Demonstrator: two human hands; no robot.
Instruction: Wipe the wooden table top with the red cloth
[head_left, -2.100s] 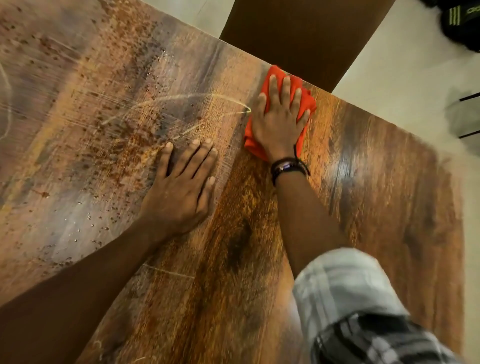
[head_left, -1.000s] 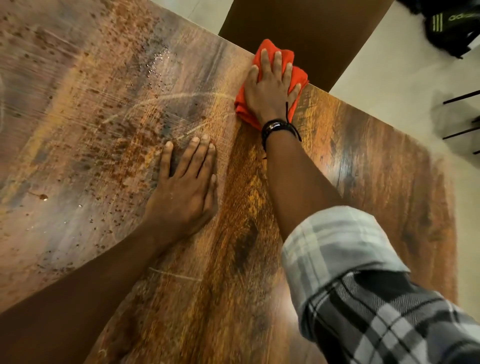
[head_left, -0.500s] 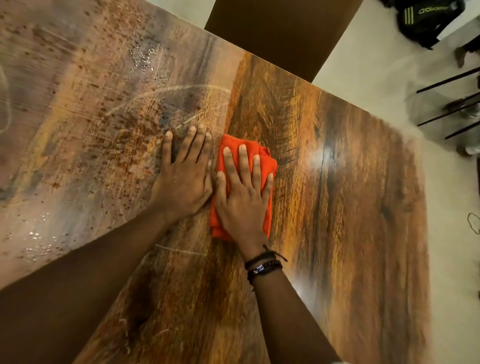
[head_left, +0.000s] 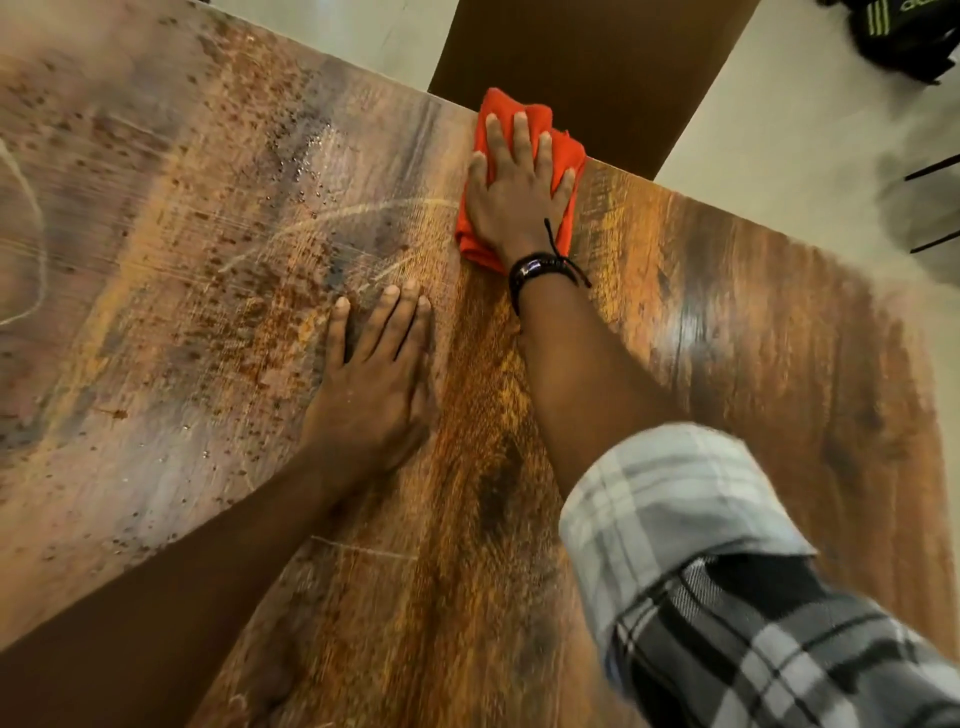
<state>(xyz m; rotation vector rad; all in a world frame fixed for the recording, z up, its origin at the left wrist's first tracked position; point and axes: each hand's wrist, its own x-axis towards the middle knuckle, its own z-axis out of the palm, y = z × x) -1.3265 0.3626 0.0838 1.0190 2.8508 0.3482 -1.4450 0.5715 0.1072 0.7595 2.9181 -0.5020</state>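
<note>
I judge the stroke goes best with the right hand (head_left: 519, 200) pressed flat and drawn back along the grain from the far edge of the table (head_left: 753, 338); fingers spread and extended, gripping nothing, the red cloth (head_left: 563, 156) pinned beneath them; left hand (head_left: 371, 395) flat, bracing.

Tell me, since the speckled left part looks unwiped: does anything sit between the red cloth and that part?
Only the left hand, flat on the table top below-left of the red cloth, which the right hand presses at the far edge. The speckled area beyond lies open.
</note>
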